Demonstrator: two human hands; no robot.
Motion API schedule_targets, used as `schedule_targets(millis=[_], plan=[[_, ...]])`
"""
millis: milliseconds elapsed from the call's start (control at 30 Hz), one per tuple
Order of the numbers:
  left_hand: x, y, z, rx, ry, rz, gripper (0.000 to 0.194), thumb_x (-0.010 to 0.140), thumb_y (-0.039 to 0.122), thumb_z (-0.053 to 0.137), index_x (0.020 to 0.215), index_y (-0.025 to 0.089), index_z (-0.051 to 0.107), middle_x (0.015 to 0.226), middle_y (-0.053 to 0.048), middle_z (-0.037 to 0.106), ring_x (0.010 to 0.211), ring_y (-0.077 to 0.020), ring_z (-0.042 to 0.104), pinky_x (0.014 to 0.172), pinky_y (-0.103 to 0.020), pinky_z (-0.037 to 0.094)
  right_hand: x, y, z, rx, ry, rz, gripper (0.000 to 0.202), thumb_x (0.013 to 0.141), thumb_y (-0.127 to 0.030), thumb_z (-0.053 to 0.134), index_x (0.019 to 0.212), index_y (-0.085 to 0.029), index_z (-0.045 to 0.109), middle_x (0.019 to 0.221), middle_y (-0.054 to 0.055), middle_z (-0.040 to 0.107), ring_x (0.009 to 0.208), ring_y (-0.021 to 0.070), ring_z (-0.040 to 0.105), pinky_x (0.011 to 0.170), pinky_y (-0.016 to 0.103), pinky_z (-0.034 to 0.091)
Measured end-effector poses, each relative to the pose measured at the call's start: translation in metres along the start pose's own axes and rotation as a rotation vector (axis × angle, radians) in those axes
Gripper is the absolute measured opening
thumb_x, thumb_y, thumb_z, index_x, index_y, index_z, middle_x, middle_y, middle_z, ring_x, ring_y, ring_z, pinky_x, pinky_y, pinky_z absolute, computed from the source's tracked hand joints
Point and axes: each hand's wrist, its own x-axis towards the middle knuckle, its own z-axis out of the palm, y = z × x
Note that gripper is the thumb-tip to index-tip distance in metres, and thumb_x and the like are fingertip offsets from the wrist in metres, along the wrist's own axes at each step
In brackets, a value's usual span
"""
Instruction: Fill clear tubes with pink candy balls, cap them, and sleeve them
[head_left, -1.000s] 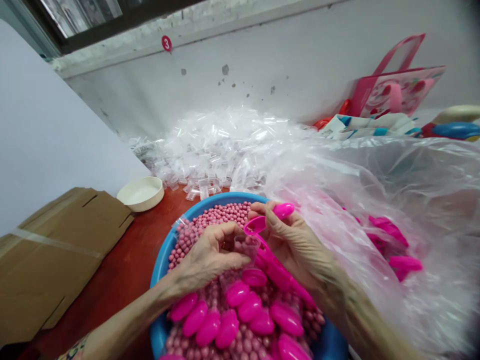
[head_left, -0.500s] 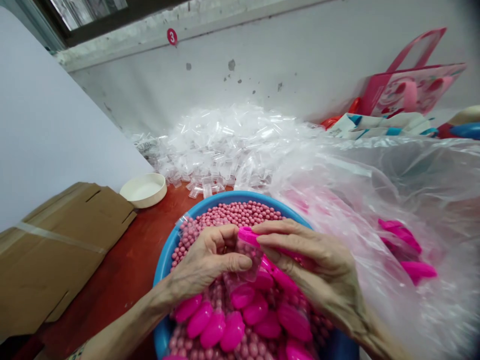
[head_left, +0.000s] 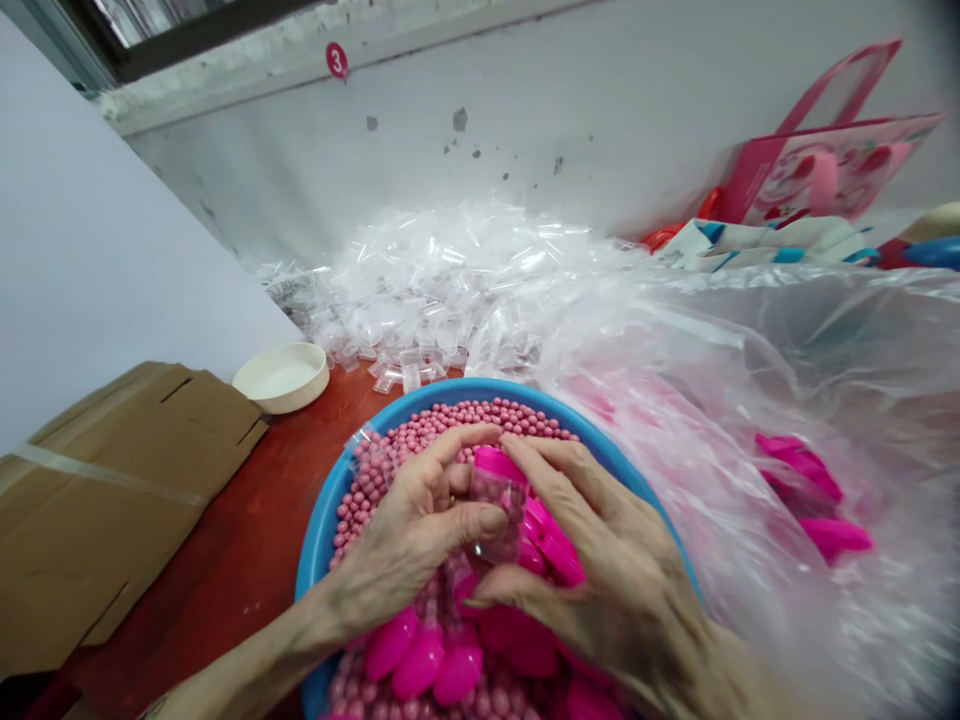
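Currently, lower centre: left hand [head_left: 409, 520] pinches clear, pink-capped plastic bead container [head_left: 498, 492]; right hand [head_left: 626, 565] wide; slack pinch may drop it.

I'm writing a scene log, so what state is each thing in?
Clear container: held in left hand, pink beads inside
Pink lid: on the container, seemingly closed
Right hand: thumb and fingers apart, beside the container
Blue tub: uncovered, holding beads
White dish: upright, uncovered
Cardboard: seemingly folded flat
Plastic sheeting: rumpled
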Motion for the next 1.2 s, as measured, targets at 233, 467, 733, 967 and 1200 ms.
schedule_targets(millis=[233, 467, 733, 967, 1200], plan=[[-0.004, 0.002, 0.003, 0.047, 0.019, 0.095, 0.027, 0.083, 0.017, 0.065, 0.107, 0.026, 0.059, 0.073, 0.005, 0.06, 0.063, -0.0056, 0.053, 0.056, -0.013, 0.043, 0.005, -0.009, 0.003, -0.067, 0.117, -0.043, 0.041, 0.08, -0.024, 0.064, 0.113, -0.002, 0.055, 0.099, 0.019, 0.066, 0.096, 0.0266, 0.062, 0.082, 0.04, 0.056], [-0.007, 0.001, 0.008, 0.077, 0.09, 0.142, 0.017, 0.082, 0.017, 0.065, 0.098, 0.024, 0.062, 0.078, 0.003, 0.064, 0.066, -0.0061, 0.054, 0.06, -0.014, 0.044, 0.005, -0.012, 0.007, -0.062, 0.177, -0.166, 0.038, 0.08, -0.018, 0.065, 0.113, -0.002, 0.053, 0.088, 0.017, 0.068, 0.094, 0.0263, 0.063, 0.079, 0.04, 0.058], [0.002, 0.001, -0.004, 0.074, 0.103, 0.034, 0.037, 0.08, 0.015, 0.067, 0.113, 0.024, 0.054, 0.077, 0.005, 0.06, 0.068, -0.0079, 0.057, 0.065, -0.019, 0.047, 0.002, 0.004, 0.0, 0.537, 0.018, 0.448, 0.062, 0.069, -0.033, 0.078, 0.123, -0.018, 0.052, 0.115, 0.014, 0.066, 0.099, 0.026, 0.067, 0.076, 0.037, 0.061], [-0.005, -0.001, -0.003, 0.206, 0.125, 0.023, 0.051, 0.08, 0.017, 0.067, 0.126, 0.034, 0.051, 0.075, 0.006, 0.056, 0.064, -0.0074, 0.049, 0.059, -0.017, 0.043, 0.01, 0.003, -0.011, 0.735, 0.156, 0.694, 0.02, 0.082, -0.025, 0.066, 0.102, -0.023, 0.063, 0.088, 0.002, 0.072, 0.077, 0.0156, 0.071, 0.069, 0.028, 0.06], [-0.009, 0.0, 0.008, 0.198, 0.18, 0.112, 0.045, 0.079, 0.019, 0.068, 0.12, 0.034, 0.057, 0.07, 0.005, 0.057, 0.061, -0.0084, 0.052, 0.055, -0.016, 0.044, 0.012, -0.009, 0.005, -0.017, -0.066, -0.01, 0.061, 0.078, -0.031, 0.062, 0.124, 0.006, 0.045, 0.114, 0.025, 0.06, 0.111, 0.0298, 0.057, 0.087, 0.037, 0.056]])
